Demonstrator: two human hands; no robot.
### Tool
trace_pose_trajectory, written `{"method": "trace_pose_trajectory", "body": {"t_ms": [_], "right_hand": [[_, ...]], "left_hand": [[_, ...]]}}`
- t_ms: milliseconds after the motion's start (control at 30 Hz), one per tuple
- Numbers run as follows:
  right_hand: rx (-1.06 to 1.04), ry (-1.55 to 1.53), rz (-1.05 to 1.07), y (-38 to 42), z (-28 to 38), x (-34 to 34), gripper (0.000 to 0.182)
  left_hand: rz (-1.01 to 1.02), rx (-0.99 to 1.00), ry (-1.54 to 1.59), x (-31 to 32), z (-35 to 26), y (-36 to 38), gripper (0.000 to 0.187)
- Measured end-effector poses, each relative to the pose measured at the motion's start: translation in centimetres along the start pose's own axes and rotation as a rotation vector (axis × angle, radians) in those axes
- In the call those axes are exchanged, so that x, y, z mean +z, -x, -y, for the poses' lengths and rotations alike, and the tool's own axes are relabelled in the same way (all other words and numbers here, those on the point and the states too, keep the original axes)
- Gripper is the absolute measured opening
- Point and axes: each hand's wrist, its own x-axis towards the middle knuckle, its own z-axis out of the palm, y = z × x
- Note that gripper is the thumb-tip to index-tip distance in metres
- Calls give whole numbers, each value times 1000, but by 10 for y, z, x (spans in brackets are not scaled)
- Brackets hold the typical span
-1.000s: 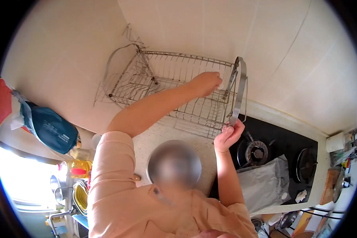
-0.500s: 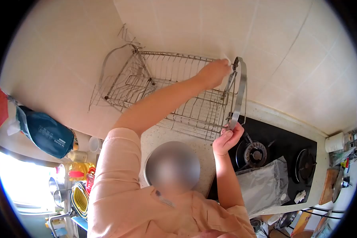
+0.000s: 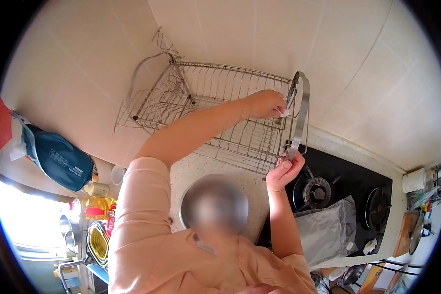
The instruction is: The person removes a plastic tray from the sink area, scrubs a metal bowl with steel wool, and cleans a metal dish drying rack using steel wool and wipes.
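A metal wire dish rack (image 3: 230,142) stands on the speckled counter against the tiled wall. My left hand (image 3: 268,104) reaches across it to the right end, fingers pinched on a small white cloth or tissue (image 3: 285,113) by the end frame. Most of that white piece is hidden by the fingers. My right hand (image 3: 285,170) grips the lower front corner of the rack, at the foot of the curved flat metal band (image 3: 303,108). Below the rack, close to my body, lies a round steel bowl (image 3: 186,206).
On the right is a black gas stove (image 3: 372,171) with burners and a clear plastic bag (image 3: 323,228) lying on it. A dark teal bag (image 3: 59,159), a yellow oil bottle (image 3: 97,205) and a yellow strainer basket (image 3: 99,245) are at the left. A white paper roll (image 3: 414,180) stands far right.
My left hand has moved down along the rack's right end with the white piece. My right hand keeps its grip at the corner. The whole view has shifted slightly.
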Motion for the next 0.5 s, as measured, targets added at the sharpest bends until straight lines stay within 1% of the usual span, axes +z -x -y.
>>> {"method": "trace_pose_trajectory", "body": {"t_ms": [67, 167, 267, 367, 467, 500], "right_hand": [[1, -1, 15, 4, -6, -4, 39], [-2, 4, 37, 1, -4, -5, 38], [6, 31, 10, 3, -7, -5, 38], [12, 24, 0, 1, -4, -2, 38], [32, 20, -8, 4, -3, -2, 38], [33, 19, -10, 2, -4, -2, 37]], "left_hand": [[67, -67, 78, -3, -9, 14, 12], [373, -354, 246, -44, -23, 18, 13], [-267, -201, 38, -25, -8, 17, 11], [-87, -163, -298, 22, -5, 24, 8], [356, -326, -353, -6, -32, 12, 7], [369, -301, -315, -9, -32, 11, 7]]}}
